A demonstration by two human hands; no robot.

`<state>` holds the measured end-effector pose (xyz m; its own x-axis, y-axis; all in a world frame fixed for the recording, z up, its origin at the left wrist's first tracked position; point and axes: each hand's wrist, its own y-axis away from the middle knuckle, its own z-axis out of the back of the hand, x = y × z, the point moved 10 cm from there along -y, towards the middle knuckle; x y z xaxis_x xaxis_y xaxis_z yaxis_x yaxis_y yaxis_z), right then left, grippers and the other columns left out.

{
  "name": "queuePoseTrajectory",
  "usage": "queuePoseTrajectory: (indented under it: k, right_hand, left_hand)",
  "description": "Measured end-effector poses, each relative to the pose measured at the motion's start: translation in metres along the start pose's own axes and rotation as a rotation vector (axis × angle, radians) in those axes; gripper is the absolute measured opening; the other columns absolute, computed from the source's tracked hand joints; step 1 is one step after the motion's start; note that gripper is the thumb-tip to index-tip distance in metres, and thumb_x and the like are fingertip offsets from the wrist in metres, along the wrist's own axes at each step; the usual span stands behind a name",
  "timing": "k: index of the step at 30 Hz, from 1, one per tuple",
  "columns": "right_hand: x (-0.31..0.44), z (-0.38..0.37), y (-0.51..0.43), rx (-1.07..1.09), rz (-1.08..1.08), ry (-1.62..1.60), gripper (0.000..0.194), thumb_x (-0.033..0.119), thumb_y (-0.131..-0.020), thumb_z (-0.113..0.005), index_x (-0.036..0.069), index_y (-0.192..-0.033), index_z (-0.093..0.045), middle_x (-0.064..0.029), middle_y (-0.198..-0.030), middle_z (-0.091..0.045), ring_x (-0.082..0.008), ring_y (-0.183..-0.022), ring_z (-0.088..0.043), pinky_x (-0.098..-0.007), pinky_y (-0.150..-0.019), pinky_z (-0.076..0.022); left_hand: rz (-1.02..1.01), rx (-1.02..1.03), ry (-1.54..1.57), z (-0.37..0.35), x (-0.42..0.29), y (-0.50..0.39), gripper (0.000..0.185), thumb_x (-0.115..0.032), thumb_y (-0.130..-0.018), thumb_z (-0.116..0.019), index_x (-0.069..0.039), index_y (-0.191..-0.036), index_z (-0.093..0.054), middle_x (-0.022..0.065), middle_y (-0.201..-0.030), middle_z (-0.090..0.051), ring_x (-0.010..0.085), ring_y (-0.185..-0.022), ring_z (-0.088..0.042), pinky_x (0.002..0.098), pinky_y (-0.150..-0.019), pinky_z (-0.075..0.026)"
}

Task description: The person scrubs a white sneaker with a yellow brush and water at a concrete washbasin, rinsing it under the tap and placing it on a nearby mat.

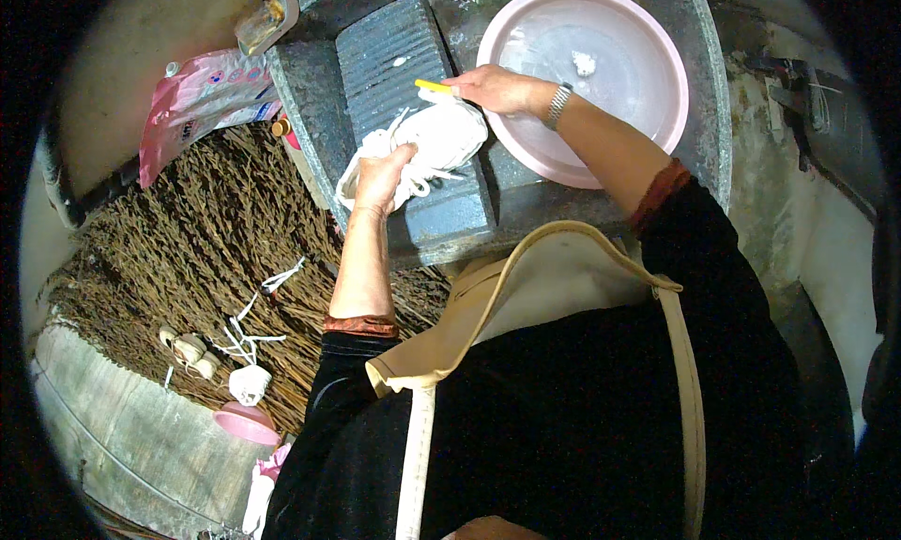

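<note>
A white lace-up shoe (445, 135) rests on the ridged slab of a stone washboard (394, 54). My left hand (382, 177) grips it near the opening, thumb on top, with loose white laces beside the fingers. My right hand (496, 89) holds a brush with a yellow handle (432, 86) at the shoe's far end. Pale bristles show under the handle; the rest of the brush is hidden by my fingers. Just right of the shoe, a pink plastic basin (493, 128) holds cloudy water with a clump of white foam (583, 63).
The stone sink's left wall (310, 118) carries a clear container (267, 23) at its far corner. A pink printed plastic bag (190, 111) lies left of the sink. Below are dry stalks (190, 223), white laces (243, 339), and a small pink basin (246, 424).
</note>
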<state>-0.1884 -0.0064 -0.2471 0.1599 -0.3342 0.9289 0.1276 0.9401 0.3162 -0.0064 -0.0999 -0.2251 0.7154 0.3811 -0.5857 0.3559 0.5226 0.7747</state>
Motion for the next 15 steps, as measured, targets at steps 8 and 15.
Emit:
queuePoseTrajectory:
  k: [8,15]
  right_hand:
    - [-0.027,0.007,0.058,0.073,-0.21,-0.145,0.042,0.033,-0.098,-0.04,0.01,-0.128,-0.057,-0.017,-0.121,-0.061,-0.0282,-0.106,-0.06,-0.0354,-0.091,-0.0449]
    - [-0.001,-0.001,0.008,0.074,-0.03,0.132,0.04,0.026,-0.099,-0.036,0.012,-0.134,-0.052,-0.0167,-0.119,-0.062,-0.0305,-0.109,-0.059,-0.0358,-0.095,-0.0438]
  left_hand:
    - [-0.087,0.044,0.059,-0.001,0.0,-0.009,0.032,-0.005,-0.078,-0.066,0.006,-0.107,-0.06,0.0117,-0.095,-0.066,0.0202,-0.079,-0.066,0.0317,-0.065,-0.054]
    - [-0.07,0.04,0.032,-0.001,-0.004,-0.007,0.032,-0.008,-0.078,-0.065,0.006,-0.107,-0.06,0.0117,-0.097,-0.066,0.0202,-0.08,-0.065,0.0323,-0.067,-0.054]
